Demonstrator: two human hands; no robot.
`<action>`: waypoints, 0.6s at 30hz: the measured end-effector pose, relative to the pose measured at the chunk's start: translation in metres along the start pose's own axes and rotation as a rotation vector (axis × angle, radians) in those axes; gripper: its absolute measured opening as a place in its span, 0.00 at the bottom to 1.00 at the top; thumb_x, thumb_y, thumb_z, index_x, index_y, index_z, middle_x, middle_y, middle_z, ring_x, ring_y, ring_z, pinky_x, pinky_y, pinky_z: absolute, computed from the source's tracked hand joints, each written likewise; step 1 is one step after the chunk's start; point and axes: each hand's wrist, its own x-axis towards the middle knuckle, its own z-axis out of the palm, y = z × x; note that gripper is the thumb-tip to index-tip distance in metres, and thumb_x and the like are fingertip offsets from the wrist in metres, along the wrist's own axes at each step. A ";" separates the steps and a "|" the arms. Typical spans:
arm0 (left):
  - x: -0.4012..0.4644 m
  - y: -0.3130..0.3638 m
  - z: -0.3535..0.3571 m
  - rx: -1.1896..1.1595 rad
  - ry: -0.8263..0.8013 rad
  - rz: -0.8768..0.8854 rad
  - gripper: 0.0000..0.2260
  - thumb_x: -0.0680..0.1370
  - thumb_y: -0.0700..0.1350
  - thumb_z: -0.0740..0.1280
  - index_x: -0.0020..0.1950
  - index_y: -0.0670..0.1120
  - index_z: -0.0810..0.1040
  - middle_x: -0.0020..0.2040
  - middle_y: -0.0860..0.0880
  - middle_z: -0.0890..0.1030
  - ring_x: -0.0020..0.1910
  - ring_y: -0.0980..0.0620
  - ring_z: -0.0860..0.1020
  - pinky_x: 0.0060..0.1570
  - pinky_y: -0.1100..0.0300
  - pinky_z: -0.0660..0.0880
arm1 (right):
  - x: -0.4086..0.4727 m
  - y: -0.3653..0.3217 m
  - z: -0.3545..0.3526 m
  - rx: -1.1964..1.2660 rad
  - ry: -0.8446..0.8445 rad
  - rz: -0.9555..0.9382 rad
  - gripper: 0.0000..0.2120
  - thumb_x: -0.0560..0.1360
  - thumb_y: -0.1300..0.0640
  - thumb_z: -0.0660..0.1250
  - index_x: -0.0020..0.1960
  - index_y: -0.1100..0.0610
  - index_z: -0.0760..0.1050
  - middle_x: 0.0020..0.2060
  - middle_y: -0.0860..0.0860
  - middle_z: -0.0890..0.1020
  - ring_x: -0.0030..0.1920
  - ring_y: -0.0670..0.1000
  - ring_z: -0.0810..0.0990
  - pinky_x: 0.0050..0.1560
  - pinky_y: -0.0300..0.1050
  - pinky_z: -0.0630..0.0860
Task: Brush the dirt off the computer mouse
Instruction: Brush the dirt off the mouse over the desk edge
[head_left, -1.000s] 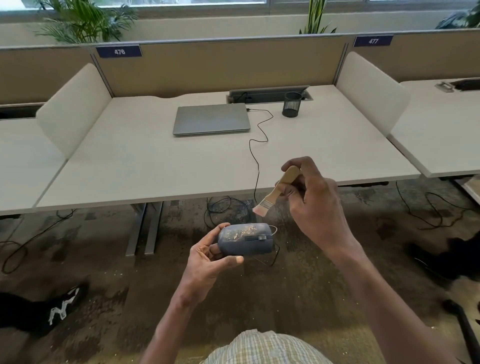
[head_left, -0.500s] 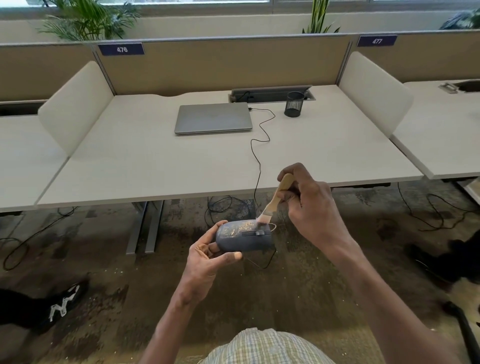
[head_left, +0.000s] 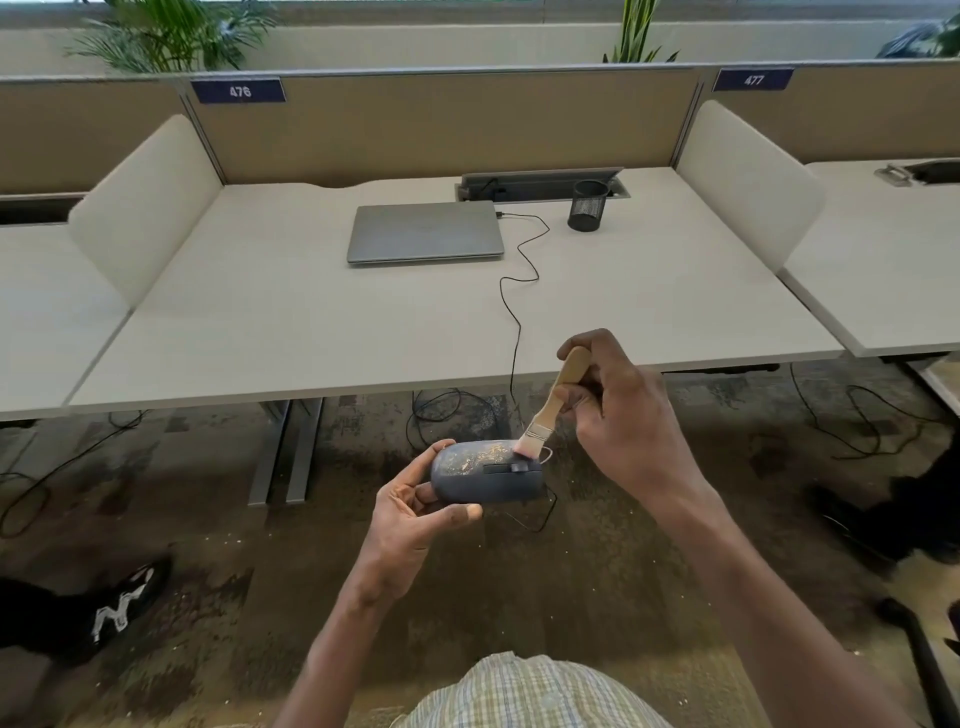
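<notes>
mouse: computer mouse (head_left: 485, 477) is held in the air below the desk (head_left: 311, 332) edge, at 6 o'clock from the laptop (head_left: 426, 232); it is kept off the desk, presumably so dirt falls to the floor
dirt: pale flecks (head_left: 475, 457) are seen on the mouse's upper face, mostly toward its 9 o'clock half (not yet cleared)
left hand: left hand (head_left: 410, 512) is curled round the mouse's 9 o'clock end, thumb underneath, fingers behind; the top is left bare for the bristles
brush: brush (head_left: 553, 402) is tilted, handle up toward 1 o'clock, bristles touching the mouse's 3 o'clock end
right hand: right hand (head_left: 618, 415) grips the wooden handle, fingers pressed together round it (a low grip, likely for control)
cable: cable (head_left: 519, 291) runs from the laptop over the desk edge toward the mouse; slack is left
step: a sweep across the top is judged to be starting; most dirt remains
rest: a mesh pen cup (head_left: 588, 205) stands at 3 o'clock of the laptop
</notes>
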 end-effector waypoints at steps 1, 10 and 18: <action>0.000 -0.001 -0.001 -0.003 -0.005 0.001 0.44 0.59 0.52 0.88 0.72 0.52 0.76 0.63 0.45 0.84 0.63 0.45 0.83 0.50 0.59 0.84 | 0.001 0.000 0.002 -0.009 -0.010 -0.002 0.19 0.78 0.68 0.67 0.59 0.48 0.69 0.40 0.49 0.82 0.40 0.48 0.84 0.39 0.49 0.83; -0.001 -0.006 -0.004 -0.015 -0.026 0.001 0.40 0.64 0.44 0.86 0.73 0.51 0.75 0.64 0.44 0.84 0.64 0.44 0.83 0.51 0.58 0.84 | 0.012 -0.002 0.011 -0.021 0.027 -0.024 0.27 0.78 0.63 0.70 0.75 0.55 0.67 0.38 0.48 0.83 0.35 0.46 0.83 0.38 0.31 0.80; -0.004 -0.006 -0.006 -0.043 -0.013 0.008 0.40 0.63 0.41 0.83 0.73 0.50 0.75 0.64 0.42 0.84 0.62 0.44 0.84 0.49 0.59 0.84 | 0.016 0.007 0.004 -0.048 0.031 0.050 0.32 0.79 0.61 0.70 0.79 0.57 0.62 0.39 0.50 0.84 0.35 0.50 0.85 0.42 0.39 0.82</action>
